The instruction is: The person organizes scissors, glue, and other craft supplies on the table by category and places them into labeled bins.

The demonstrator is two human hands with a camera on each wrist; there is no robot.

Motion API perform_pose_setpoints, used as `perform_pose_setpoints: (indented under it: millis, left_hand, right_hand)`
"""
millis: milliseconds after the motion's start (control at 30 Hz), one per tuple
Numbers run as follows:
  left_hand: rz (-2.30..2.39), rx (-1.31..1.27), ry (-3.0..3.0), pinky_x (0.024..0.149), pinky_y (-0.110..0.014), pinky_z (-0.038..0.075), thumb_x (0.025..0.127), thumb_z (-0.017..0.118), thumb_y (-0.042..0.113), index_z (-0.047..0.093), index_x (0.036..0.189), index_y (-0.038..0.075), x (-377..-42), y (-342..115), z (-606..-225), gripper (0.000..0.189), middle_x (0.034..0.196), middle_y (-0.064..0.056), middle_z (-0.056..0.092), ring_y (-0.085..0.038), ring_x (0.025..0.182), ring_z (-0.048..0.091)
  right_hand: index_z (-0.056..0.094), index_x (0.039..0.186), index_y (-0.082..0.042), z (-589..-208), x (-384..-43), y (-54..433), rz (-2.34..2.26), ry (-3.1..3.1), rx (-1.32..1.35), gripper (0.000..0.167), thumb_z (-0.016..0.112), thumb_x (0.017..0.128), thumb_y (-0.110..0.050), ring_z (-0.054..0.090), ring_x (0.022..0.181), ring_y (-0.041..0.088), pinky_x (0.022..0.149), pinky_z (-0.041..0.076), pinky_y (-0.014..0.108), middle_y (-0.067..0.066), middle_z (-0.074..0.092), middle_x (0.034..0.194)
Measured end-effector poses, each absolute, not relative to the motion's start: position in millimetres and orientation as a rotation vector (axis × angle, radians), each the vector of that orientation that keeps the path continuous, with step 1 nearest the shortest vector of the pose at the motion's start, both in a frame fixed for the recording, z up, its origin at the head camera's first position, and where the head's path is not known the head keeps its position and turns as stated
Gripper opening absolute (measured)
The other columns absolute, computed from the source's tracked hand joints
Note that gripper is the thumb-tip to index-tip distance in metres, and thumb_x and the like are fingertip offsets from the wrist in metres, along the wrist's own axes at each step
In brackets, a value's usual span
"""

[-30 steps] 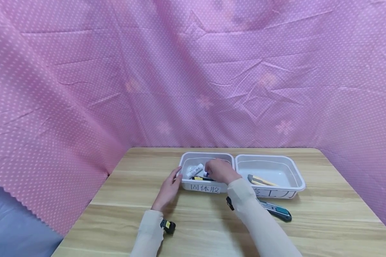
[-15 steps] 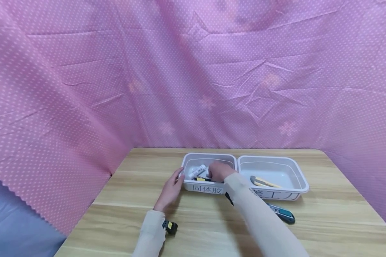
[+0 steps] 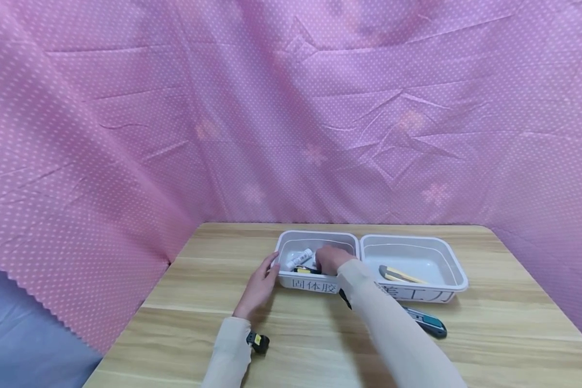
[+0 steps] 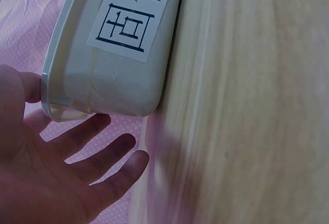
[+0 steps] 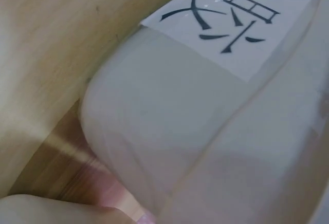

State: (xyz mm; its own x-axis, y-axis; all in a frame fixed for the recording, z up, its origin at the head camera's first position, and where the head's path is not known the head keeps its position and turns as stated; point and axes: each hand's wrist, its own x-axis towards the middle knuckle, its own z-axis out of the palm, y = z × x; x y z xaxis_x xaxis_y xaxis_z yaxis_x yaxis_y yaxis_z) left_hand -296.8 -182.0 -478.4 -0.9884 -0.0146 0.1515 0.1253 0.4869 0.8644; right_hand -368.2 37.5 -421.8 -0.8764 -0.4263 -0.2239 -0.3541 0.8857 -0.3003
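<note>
My left hand [image 3: 258, 289] is at the left end of the left white bin [image 3: 315, 234], thumb and index finger right at its rim. In the left wrist view, the other fingers [image 4: 105, 152] spread loosely beside the bin's corner. My right hand [image 3: 333, 258] reaches down into the same bin, knuckles up. Its fingertips are hidden, and I cannot tell what they hold. Left of it inside the bin lie a white glue stick [image 3: 299, 258] and a black-and-yellow utility knife [image 3: 304, 269]. The right wrist view shows only the bin's labelled wall [image 5: 169, 95].
A second white bin [image 3: 407, 239] stands against the right end of the first, with a yellow utility knife [image 3: 399, 274] in it. In front lies a dark green utility knife [image 3: 428, 323], partly behind the right sleeve [image 3: 393, 328]. A pink dotted curtain [image 3: 291, 118] surrounds the table.
My right hand has sunk slightly lower into the left bin, and the white-and-blue piece seen at its fingers is now mostly hidden. The left hand keeps its place; the view has shifted slightly.
</note>
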Motion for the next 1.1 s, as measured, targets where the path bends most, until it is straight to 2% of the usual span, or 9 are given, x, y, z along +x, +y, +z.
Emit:
perform_pose_setpoints:
  millis: [200,400,600,767,1100]
  left_hand:
    - [-1.504,-0.117,-2.573,0.114,-0.060,0.040,0.110,0.046,0.030,0.043,0.156,0.015,-297,-181,-479,0.049,0.152,-0.023,0.050,-0.043,0.134,0.054]
    - [-1.498,-0.115,-2.578,0.114,-0.060,0.040,0.110,0.046,0.031,0.044,0.156,0.015,-297,-181,-479,0.049,0.152,-0.023,0.050,-0.043,0.134,0.055]
    - [-1.494,-0.108,-2.593,0.113,-0.060,0.041,0.110,0.045,0.032,0.042,0.157,0.016,-296,-182,-478,0.049,0.152,-0.024,0.049,-0.042,0.133,0.055]
    - [-1.490,-0.107,-2.601,0.113,-0.060,0.042,0.110,0.044,0.032,0.042,0.157,0.016,-295,-182,-476,0.049,0.153,-0.024,0.049,-0.042,0.134,0.055]
    - [-1.493,-0.106,-2.604,0.113,-0.059,0.043,0.110,0.045,0.032,0.042,0.157,0.016,-295,-183,-476,0.050,0.152,-0.024,0.049,-0.042,0.133,0.056]
  right_hand:
    - [0.071,0.081,-0.014,-422,-365,38,-0.384,2.775,-0.622,0.012,0.069,0.091,-0.008,0.062,0.073,0.018,0.068,0.052,0.033,0.001,0.067,0.079]
    - [0.072,0.084,-0.014,-422,-363,39,-0.453,2.797,-0.640,0.009,0.069,0.091,-0.011,0.060,0.074,0.017,0.068,0.051,0.032,0.000,0.066,0.080]
    - [0.072,0.081,-0.015,-422,-366,41,-0.385,2.826,-0.726,0.010,0.074,0.086,-0.006,0.059,0.073,0.015,0.069,0.052,0.031,-0.003,0.066,0.078]
    - [0.071,0.085,-0.015,-416,-366,44,-0.368,2.859,-0.769,0.010,0.080,0.087,-0.012,0.060,0.075,0.013,0.072,0.054,0.032,-0.004,0.066,0.080]
    - [0.074,0.091,-0.014,-401,-358,52,-0.425,2.955,-0.919,0.007,0.081,0.088,-0.014,0.059,0.074,0.013,0.075,0.055,0.034,-0.004,0.068,0.082]
